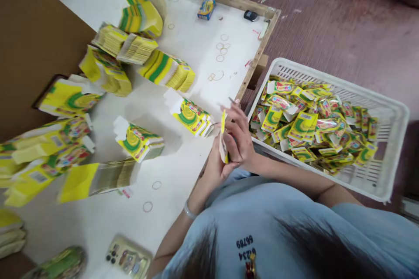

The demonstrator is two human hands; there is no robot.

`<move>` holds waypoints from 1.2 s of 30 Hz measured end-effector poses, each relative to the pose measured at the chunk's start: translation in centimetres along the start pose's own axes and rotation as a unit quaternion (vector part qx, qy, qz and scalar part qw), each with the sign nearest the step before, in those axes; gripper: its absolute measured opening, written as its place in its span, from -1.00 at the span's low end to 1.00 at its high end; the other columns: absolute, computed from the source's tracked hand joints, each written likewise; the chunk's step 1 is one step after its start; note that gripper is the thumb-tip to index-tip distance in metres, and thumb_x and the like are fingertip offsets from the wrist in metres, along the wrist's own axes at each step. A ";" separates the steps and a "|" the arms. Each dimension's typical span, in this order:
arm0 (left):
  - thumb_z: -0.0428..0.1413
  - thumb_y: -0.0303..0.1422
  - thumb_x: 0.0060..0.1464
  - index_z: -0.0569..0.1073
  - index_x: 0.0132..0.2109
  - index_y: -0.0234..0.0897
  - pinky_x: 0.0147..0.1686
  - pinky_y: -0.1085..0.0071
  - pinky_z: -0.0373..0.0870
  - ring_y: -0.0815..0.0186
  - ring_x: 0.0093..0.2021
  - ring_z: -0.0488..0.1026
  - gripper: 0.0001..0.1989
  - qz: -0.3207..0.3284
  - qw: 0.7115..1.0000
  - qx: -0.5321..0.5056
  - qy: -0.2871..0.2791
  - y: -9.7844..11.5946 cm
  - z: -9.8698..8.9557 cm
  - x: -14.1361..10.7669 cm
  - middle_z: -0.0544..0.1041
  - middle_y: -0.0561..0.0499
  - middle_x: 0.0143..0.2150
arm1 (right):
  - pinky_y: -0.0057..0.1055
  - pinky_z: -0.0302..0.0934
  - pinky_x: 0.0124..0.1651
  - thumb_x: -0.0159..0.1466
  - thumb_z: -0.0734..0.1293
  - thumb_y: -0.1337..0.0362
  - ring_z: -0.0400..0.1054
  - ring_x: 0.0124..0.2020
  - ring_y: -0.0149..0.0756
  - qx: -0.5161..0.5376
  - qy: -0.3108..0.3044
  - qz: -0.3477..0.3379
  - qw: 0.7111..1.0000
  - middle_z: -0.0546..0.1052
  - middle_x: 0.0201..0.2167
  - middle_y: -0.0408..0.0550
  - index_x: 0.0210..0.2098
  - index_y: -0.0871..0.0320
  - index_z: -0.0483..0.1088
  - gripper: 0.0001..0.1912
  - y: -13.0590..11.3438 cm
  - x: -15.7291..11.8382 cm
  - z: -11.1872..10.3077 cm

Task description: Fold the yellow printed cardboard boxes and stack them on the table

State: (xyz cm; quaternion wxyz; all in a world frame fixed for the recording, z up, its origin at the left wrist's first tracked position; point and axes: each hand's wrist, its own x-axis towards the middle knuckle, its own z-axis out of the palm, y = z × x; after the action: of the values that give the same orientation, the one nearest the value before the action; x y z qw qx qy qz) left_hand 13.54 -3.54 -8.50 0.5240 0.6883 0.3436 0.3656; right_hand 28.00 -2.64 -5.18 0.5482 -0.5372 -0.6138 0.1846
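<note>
A small yellow and green carton (224,137), seen almost edge-on, is between my two hands above the table's near edge. My left hand (214,163) grips it from the lower side, fingers closed. On its other side, my right hand (240,137) has thumb and fingers bent against the carton; its fingertips are slightly blurred. Something small and thin with a pinkish end (236,101) shows by the right fingers, too small to name. Just left of my hands lies a stack of flat cartons (191,117). Another flat carton stack (140,141) is further left.
A white plastic basket (397,139) at right holds many folded cartons (304,126). More carton stacks (140,48) lie on the white table (196,170), with rubber bands (222,47), a blue box (206,9) and a phone (128,258). A wooden rim (253,76) edges the table.
</note>
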 end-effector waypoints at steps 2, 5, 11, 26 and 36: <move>0.25 0.14 0.15 0.27 0.41 -0.05 0.34 -0.04 0.41 -0.11 0.36 0.40 -0.20 -0.003 0.999 -0.015 0.035 0.0 0.1 -0.5 0.42 -0.23 0.35 | 0.15 0.07 0.53 0.54 0.05 0.05 0.38 0.34 -0.09 0.026 -0.028 0.016 0.999 0.63 0.09 0.04 0.06 0.04 0.50 -0.55 -0.1 -0.4 -0.2; 0.21 0.10 0.20 0.37 0.32 -0.09 0.17 0.05 0.55 -0.01 0.15 0.55 -0.34 -0.033 0.996 -0.013 0.087 0.5 0.1 -1.1 0.54 -0.16 0.18 | 0.05 0.20 0.47 0.55 0.05 0.01 0.53 0.17 -0.13 0.062 -0.045 0.046 0.996 0.68 -0.03 0.02 0.03 0.05 0.53 -0.52 0.0 -1.0 -0.9; 0.05 0.08 0.35 0.52 0.12 -0.26 -0.07 0.21 0.60 0.16 -0.15 0.60 -0.48 -0.100 0.989 -0.001 0.111 1.8 0.9 -1.7 0.65 -0.12 -0.10 | -0.37 0.47 -0.27 0.45 0.29 -0.05 0.56 -0.37 -0.27 0.142 -0.006 0.191 0.971 0.64 -0.41 -0.11 -0.20 0.09 0.52 -0.64 -0.4 -2.2 -1.2; 0.11 -0.08 0.38 0.35 0.20 -0.08 -0.36 0.36 0.54 0.33 -0.39 0.56 -0.64 -0.144 0.975 -0.150 0.072 1.8 1.2 -5.5 0.64 -0.06 -0.10 | -0.30 0.50 -0.20 0.45 0.31 -0.02 0.58 -0.31 -0.25 0.182 -0.175 0.212 0.944 0.67 -0.33 -0.05 -0.26 0.09 0.61 -0.63 0.6 -5.2 -3.5; -0.05 -0.02 0.43 0.38 0.39 0.06 0.19 0.05 0.57 -0.01 0.27 0.55 -0.51 -0.105 0.990 -0.051 0.084 1.8 0.5 -5.3 0.58 -0.12 0.27 | -0.18 0.55 0.10 0.43 0.38 0.06 0.63 0.03 -0.15 0.162 -0.205 0.010 0.965 0.70 0.02 0.06 0.15 0.02 0.55 -0.64 2.5 -6.1 -4.9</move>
State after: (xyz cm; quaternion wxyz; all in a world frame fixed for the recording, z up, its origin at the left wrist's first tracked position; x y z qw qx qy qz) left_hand 11.46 -8.69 -7.56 0.5628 0.5880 0.4375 0.3822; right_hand 32.34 -8.77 -8.53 0.4887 -0.3981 -0.6696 0.3929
